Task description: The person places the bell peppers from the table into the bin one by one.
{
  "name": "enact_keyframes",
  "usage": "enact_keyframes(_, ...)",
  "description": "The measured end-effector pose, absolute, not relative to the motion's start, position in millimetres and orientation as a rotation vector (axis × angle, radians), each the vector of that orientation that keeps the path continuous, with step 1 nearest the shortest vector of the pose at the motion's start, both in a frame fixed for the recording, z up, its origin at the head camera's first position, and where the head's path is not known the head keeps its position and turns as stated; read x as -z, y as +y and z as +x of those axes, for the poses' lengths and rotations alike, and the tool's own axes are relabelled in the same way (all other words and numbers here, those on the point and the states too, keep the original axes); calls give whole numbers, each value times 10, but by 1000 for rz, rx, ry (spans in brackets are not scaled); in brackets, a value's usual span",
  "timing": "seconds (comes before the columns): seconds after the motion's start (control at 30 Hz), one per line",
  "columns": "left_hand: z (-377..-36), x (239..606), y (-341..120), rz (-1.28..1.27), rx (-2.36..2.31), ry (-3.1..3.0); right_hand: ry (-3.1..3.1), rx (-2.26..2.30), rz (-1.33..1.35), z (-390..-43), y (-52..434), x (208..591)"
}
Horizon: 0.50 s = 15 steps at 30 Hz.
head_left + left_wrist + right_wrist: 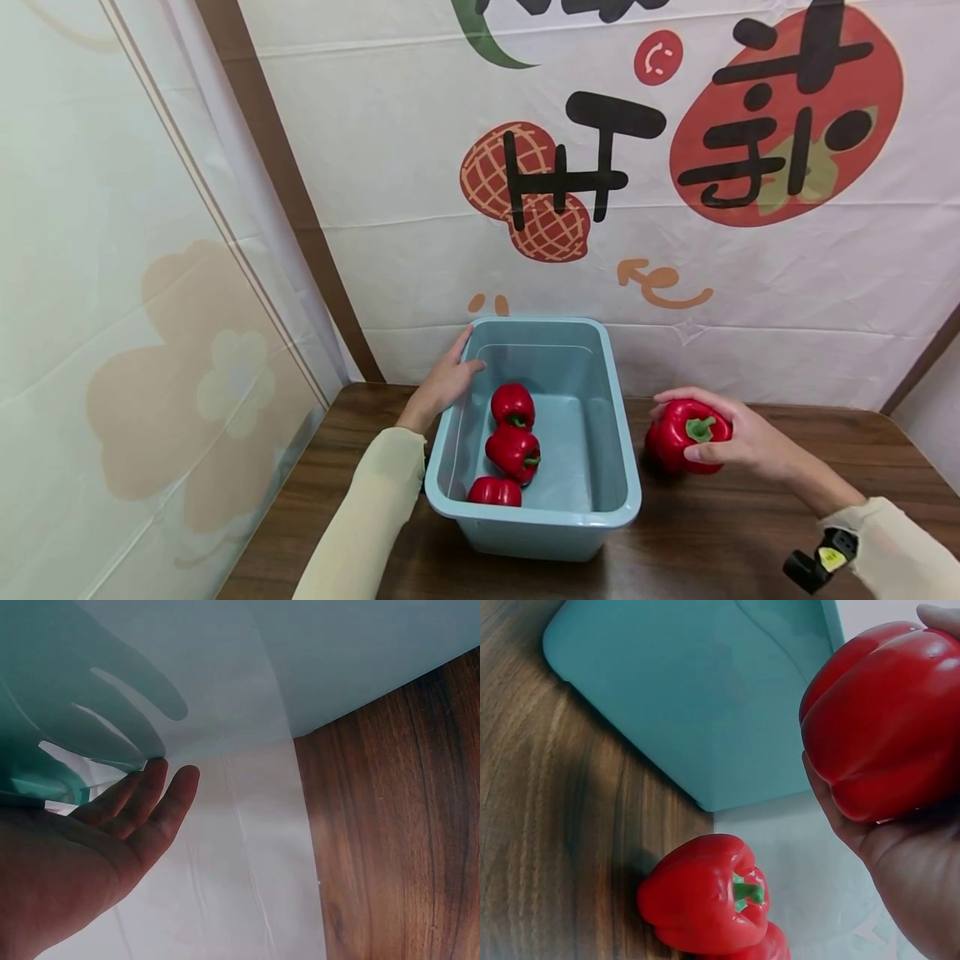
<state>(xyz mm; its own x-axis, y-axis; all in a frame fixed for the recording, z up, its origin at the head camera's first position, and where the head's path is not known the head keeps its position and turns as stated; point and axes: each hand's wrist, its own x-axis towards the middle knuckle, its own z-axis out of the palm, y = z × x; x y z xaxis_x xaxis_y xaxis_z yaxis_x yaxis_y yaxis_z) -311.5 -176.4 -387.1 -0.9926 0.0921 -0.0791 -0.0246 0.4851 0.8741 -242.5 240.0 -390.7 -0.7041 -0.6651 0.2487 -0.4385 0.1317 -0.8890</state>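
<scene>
R hand (738, 446) grips pepper (693, 433); bin (592, 433) w/ three.

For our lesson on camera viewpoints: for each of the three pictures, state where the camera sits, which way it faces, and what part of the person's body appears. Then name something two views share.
Head: worn on the head, looking forward and down at the tub; both forearms and hands show.
Left wrist: looks along the left hand at the tub wall.
Right wrist: looks along the right hand, which holds a red pepper.
Shared: held pepper, tub and wooden table appear in head and right wrist views.
</scene>
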Motion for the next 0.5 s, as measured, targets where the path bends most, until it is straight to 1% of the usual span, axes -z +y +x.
enact_keyframes(0.5,-3105,3862,-1759,59,-1537,2612,2261,1585,-1068,-2501,2364,3797)
